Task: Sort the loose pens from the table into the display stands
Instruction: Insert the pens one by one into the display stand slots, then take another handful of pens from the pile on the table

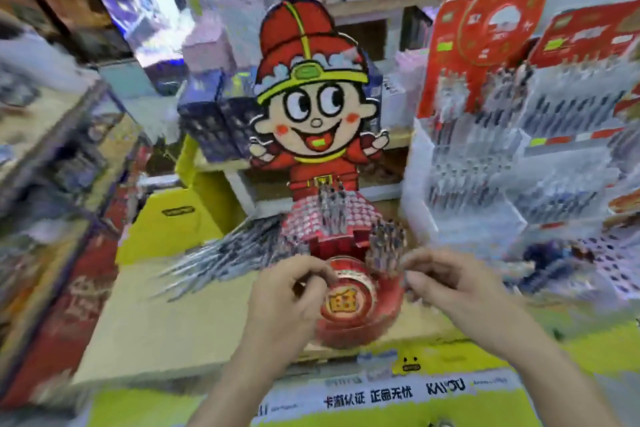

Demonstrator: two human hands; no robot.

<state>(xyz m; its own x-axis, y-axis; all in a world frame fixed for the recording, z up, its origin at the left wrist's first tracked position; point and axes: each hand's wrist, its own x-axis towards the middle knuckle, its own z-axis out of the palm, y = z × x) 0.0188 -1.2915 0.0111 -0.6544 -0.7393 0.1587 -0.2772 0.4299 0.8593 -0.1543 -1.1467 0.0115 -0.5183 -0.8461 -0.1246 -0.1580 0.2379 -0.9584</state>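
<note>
- The loose pens lie fanned on the table, at ten o'clock from the left hand and near it.
- The red display stand sits between both hands.
- Upright pens stand in it at eleven o'clock from the right hand.
- Both forearms reach in from six o'clock.
- The left hand's fingers are curled, thumb close to forefinger; the blur hides any hold.
- The right hand's fingers are curled narrow, perhaps pinching something; I cannot tell.

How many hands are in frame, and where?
2. Both are at the front of the red stand: the left hand on its left, the right hand on its right beside standing pens. Blur hides whether they hold anything.
</note>
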